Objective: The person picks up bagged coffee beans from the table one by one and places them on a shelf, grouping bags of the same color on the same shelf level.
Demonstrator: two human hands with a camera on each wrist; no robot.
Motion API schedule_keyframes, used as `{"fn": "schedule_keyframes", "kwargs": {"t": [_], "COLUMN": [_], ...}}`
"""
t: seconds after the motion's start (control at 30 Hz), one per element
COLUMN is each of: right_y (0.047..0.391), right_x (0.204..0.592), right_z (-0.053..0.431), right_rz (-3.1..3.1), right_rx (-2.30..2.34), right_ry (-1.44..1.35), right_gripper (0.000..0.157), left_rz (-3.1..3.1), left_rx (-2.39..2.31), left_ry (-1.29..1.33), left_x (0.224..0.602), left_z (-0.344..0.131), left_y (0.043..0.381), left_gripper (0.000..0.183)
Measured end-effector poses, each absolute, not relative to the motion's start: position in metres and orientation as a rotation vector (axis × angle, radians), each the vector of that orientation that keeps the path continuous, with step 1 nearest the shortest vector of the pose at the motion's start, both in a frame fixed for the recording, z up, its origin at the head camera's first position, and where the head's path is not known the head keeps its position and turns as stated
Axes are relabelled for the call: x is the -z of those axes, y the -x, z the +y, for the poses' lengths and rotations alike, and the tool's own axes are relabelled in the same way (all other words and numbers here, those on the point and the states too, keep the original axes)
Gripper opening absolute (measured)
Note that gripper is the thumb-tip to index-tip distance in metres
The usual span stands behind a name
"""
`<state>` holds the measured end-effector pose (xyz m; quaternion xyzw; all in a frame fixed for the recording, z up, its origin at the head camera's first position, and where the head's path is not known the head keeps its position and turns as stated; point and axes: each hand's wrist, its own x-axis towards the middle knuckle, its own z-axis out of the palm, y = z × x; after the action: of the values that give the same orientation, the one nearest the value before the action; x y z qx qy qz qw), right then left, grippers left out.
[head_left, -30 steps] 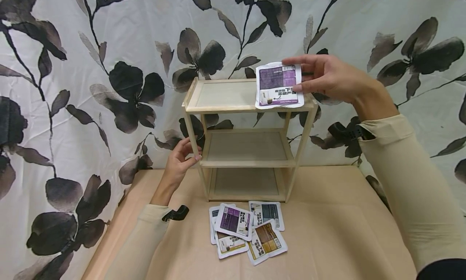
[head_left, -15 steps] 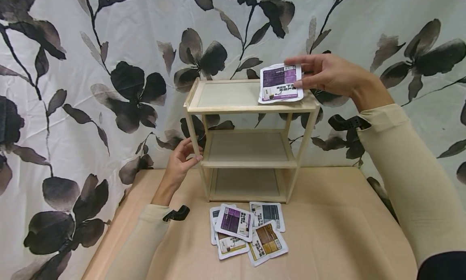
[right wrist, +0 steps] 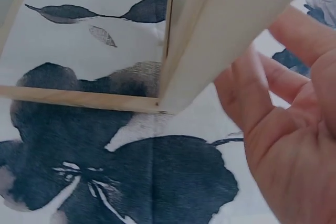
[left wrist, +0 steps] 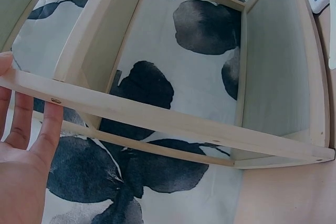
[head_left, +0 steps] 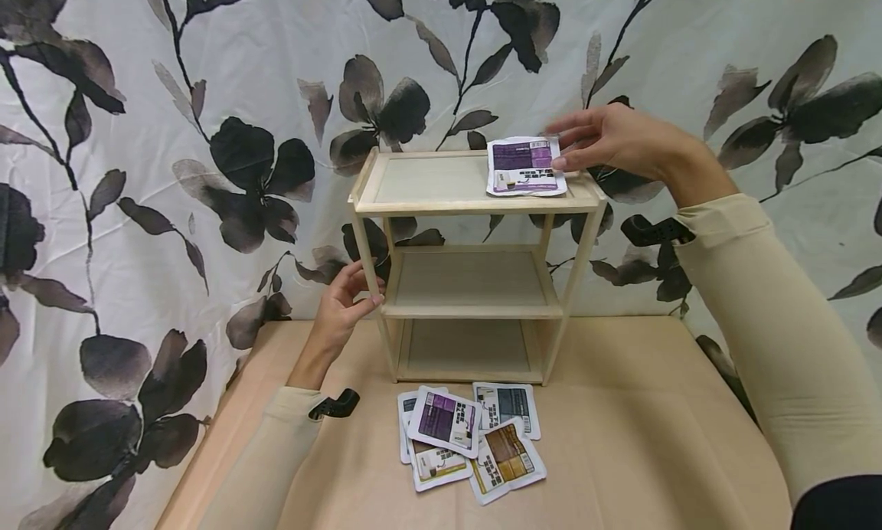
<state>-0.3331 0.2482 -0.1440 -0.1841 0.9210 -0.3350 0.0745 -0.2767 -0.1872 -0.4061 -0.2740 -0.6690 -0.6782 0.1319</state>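
A purple-and-white packet (head_left: 521, 156) lies on the right part of the top tier of a pale wooden three-tier shelf (head_left: 434, 181). My right hand (head_left: 620, 145) is at the packet's right edge, its thumb at the edge and its fingers loosely spread behind. In the right wrist view the right hand (right wrist: 289, 129) has relaxed, parted fingers beside the shelf's side; the packet is not visible there. My left hand (head_left: 336, 308) holds the shelf's front left post. Seen from the left wrist, the thumb and fingers lie on opposite sides of that post (left wrist: 131, 106).
Several packets overlap on the table in front of the shelf, among them a purple one (head_left: 444, 420), a brown one (head_left: 507, 459) and a dark grey one (head_left: 510, 407). A floral cloth (head_left: 269, 55) hangs behind. The table (head_left: 620, 407) has a tan cover.
The packet has come down from a tilted position in my right hand to lie on the top tier. The right hand's fingers have loosened from it. My left hand stays at the post.
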Motion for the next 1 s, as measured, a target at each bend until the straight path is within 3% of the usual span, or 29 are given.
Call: {"fn": "schedule_keyframes", "kwargs": {"t": [0.27,0.73,1.0], "right_y": [0.317,0.266,0.243], "right_x": [0.139,0.154,0.168], "right_z": [0.251,0.243,0.231], "right_rz": [2.915,2.854,2.823], "right_rx": [0.907,1.251,1.273], "right_ry": [0.597,0.809,0.880], "right_gripper": [0.075,0.051,0.047], "left_rz": [-1.932,-1.939,-1.943], "left_rx": [1.986,1.959,1.964], "left_ry": [0.798,0.798,0.785], "left_x": [0.407,0.408,0.408], "left_z": [-0.186,-0.186,-0.187], "left_y": [0.275,0.274,0.273], "left_gripper": [0.062,0.062,0.063]}}
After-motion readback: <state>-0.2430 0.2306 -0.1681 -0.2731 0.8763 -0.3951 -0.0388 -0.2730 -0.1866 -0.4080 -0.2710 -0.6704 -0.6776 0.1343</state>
